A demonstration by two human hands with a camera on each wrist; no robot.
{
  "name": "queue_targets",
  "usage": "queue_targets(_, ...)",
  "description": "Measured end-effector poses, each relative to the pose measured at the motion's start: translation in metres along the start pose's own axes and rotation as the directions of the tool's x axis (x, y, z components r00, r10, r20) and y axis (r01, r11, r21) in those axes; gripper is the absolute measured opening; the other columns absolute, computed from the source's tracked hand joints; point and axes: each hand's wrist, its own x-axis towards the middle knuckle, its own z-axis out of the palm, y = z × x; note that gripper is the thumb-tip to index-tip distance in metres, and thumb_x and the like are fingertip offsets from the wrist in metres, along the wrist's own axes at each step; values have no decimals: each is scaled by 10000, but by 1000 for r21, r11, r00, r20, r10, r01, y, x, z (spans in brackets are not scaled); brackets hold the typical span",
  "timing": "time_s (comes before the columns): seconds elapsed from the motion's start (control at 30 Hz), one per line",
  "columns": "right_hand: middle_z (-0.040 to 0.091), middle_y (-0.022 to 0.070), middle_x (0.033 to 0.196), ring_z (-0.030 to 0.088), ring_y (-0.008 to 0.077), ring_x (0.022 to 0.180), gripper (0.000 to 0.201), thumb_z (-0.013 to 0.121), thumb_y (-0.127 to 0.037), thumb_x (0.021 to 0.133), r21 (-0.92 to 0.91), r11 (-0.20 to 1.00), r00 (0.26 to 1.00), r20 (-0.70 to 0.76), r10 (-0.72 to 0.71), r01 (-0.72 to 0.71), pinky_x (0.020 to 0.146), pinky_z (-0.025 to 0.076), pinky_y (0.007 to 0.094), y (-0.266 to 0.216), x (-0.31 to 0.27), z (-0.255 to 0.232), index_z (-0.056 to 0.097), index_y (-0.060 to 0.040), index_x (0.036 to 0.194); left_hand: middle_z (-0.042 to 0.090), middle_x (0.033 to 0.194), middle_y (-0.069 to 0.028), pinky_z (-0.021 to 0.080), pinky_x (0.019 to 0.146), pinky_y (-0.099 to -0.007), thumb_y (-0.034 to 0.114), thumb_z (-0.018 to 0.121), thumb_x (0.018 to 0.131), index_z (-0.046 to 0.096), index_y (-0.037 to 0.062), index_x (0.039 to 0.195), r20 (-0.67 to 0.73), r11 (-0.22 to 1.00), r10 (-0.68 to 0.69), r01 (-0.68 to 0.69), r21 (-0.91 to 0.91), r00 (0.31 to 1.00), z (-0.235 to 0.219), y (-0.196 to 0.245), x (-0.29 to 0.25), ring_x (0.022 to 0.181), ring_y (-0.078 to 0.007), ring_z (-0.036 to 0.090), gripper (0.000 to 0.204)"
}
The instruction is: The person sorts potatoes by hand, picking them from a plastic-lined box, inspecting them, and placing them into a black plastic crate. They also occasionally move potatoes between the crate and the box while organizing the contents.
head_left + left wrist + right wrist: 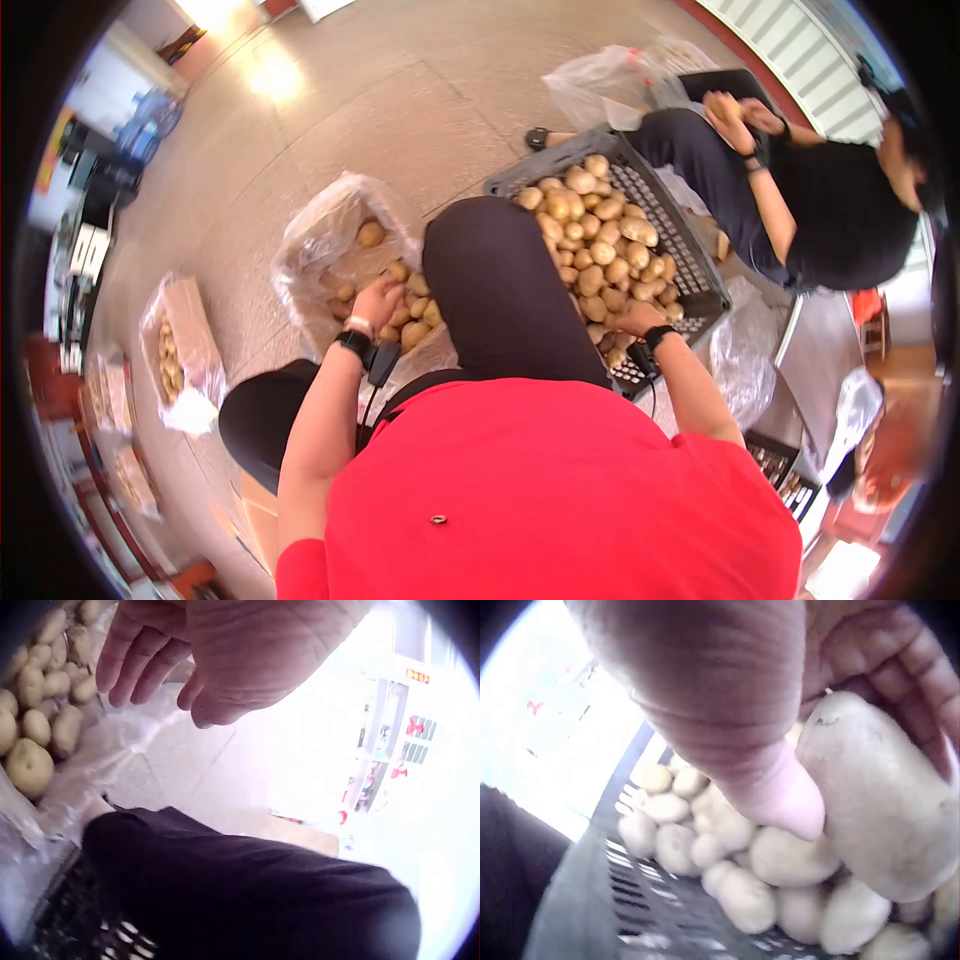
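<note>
My left hand is over a box lined with a clear plastic bag, just above potatoes lying at its near side. In the left wrist view its fingers hang loosely bent with nothing between them. A large, pale oblong potato is in my right hand, held between the thumb and the fingers. That hand is at the near end of a black slatted crate, where many more potatoes lie heaped under it.
Between box and crate is my dark-trousered knee. Another person sits beside the crate at the right, holding a potato. A plastic bag lies beyond the crate. Further left stands another lined box with potatoes.
</note>
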Motion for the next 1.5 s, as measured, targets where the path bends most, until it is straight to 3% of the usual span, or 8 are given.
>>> queue_targets(0.17,628,136,780,635,244,582,359,624,-282,780,829,553,996,67,61,-90,461,520,306,-40,1,-84,607,14,981,633,1003,-118,538,708,-297,254,509,933,488,60,1268,74,816,-120,141,-561,990,-51,87,-3,825,-182,644,388)
queue_targets(0.2,615,110,755,620,209,549,316,582,-259,825,684,687,967,-218,-129,246,389,494,264,-16,46,-80,584,2,1003,627,1025,-126,533,739,-303,259,507,936,482,53,1272,70,767,-98,120,-630,993,-57,98,-4,866,-191,637,395)
queue_targets(0.43,622,31,802,532,82,575,346,543,-362,886,775,480,875,-189,-446,412,491,416,202,-236,-29,-258,594,-36,990,593,1111,-159,492,864,-327,323,481,949,420,39,1319,63,466,137,-8,-885,989,-97,163,-25,1009,-231,595,470)
queue_targets(0.77,617,91,896,627,137,728,467,625,-356,842,485,659,693,141,-707,574,571,518,260,-406,-40,-209,548,27,1098,565,1134,-125,524,726,-295,401,479,938,392,89,1342,28,392,347,-118,-912,937,-109,190,-41,996,-186,585,518)
queue_targets(1.07,646,99,914,641,143,764,371,622,-249,846,606,558,814,-306,-493,566,655,503,261,-282,4,-232,577,23,1095,576,877,-23,508,612,-289,328,620,869,537,101,1058,219,314,-134,251,-916,967,-31,52,10,735,-146,587,307)
queue_targets(1.17,649,71,815,607,89,722,259,609,-223,853,397,809,895,-295,-335,433,641,490,243,-196,35,-197,619,0,984,636,875,-92,491,664,-325,441,548,845,617,93,997,243,633,-309,389,-670,920,13,-21,20,818,-191,615,385)
queue_targets(1.27,631,243,894,601,409,881,413,662,-338,736,-29,960,915,-294,-275,279,788,484,429,-89,42,-113,589,6,952,628,1023,-245,467,798,-382,515,512,763,623,64,1068,189,892,-419,442,-97,888,24,-32,4,967,-319,609,555)
queue_targets(1.5,548,274,1067,564,444,949,537,679,-243,744,-13,998,916,-397,51,-61,812,469,483,-18,19,-18,442,1,1159,631,985,-169,525,662,-347,313,615,809,605,-34,1050,226,756,-510,558,-343,830,97,-112,26,829,-252,632,423)
